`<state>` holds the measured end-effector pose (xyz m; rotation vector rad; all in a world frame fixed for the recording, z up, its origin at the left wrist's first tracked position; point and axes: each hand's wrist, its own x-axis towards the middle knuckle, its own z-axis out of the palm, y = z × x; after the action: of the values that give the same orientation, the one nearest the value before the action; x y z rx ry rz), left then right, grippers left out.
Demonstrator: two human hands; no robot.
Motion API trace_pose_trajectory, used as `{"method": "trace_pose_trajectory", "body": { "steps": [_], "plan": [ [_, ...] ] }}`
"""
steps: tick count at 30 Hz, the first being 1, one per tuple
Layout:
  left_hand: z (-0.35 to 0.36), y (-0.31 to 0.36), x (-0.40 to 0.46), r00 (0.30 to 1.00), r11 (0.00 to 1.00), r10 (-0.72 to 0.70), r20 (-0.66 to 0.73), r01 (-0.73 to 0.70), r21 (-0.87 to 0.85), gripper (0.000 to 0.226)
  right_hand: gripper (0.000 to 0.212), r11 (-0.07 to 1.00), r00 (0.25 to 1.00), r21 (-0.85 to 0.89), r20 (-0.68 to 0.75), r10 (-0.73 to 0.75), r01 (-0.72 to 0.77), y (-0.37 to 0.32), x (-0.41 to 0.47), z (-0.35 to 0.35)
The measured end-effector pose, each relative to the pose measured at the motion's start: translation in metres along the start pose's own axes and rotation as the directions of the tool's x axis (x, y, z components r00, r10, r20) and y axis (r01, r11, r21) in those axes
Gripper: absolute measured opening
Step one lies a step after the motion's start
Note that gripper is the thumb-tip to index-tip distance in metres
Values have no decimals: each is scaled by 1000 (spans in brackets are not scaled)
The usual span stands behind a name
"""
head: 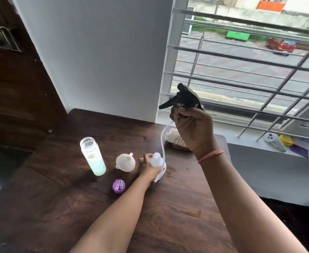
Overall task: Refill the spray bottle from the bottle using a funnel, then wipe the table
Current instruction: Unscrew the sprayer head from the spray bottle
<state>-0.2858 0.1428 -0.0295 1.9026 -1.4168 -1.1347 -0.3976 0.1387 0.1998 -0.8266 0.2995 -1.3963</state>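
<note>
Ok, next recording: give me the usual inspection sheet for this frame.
Surface: dark wooden table, a faint smear near the right edge.
Job's things: open bottle upright, part full of pale green liquid; white funnel lying beside it; purple cap in front; spray bottle uncapped; black spray head lifted, its tube trailing towards the bottle.
Clutter: soap dish with a pale block behind the spray bottle.
Grippers: left hand grips the spray bottle; right hand holds the spray head.
Cables: nothing seen.
Surroundings: barred window, street outside; small items on the sill.
</note>
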Motion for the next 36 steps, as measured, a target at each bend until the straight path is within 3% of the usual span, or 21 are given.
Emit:
{"method": "trace_pose_trajectory", "body": {
  "steps": [3, 5, 9, 11, 14, 16, 18, 21, 23, 27, 31, 36],
  "plan": [
    [0, 0, -1, 1000, 1000, -1, 1, 1, -2, 67, 71, 1000, 1000, -17, -18, -8, 7, -3, 1, -6],
    [-1, 0, -3, 1000, 999, -14, -7, 14, -30, 68, 45, 998, 996, -41, -72, -56, 53, -7, -1, -9],
    [-1, -3, -7, 999, 997, -12, -30, 10, -81, 68, 18, 983, 937, -14, -302, -178, 182, -15, -2, -25],
    [-1, -4, -10, 999, 997, -29, -19, 28, -77, 70, 8, 978, 812, -150, -547, -206, 147, -16, -4, -43],
    [-2, -6, -13, 999, 996, -49, -4, 48, -81, 69, 28, 938, 588, -334, -778, -222, -88, -10, -15, -78],
    [-3, -8, -14, 999, 996, -47, 4, 47, -77, 68, 32, 967, 504, -243, -846, -173, -77, -2, -22, -100],
    [-4, -8, -16, 999, 995, -53, 11, 53, -80, 67, 33, 996, 407, -57, -913, -23, -71, 8, -29, -122],
    [-4, -6, -17, 998, 995, -59, 12, 60, -83, 67, 40, 972, 325, 176, -920, 219, -158, 30, -41, -151],
    [-4, -6, -17, 998, 994, -64, 10, 65, -83, 67, 35, 951, 289, 274, -907, 305, -145, 48, -51, -168],
    [-5, -5, -17, 997, 993, -70, 16, 71, -93, 67, 27, 920, 308, 342, -869, 386, -190, 75, -67, -183],
    [-9, -4, -19, 997, 995, -69, 26, 71, -66, 67, 26, 857, 281, 404, -823, 493, -320, 94, -79, -189],
    [-12, -3, -20, 998, 997, -62, 29, 63, -42, 65, 22, 826, 254, 400, -817, 518, -397, 103, -90, -189]
  ]
}}
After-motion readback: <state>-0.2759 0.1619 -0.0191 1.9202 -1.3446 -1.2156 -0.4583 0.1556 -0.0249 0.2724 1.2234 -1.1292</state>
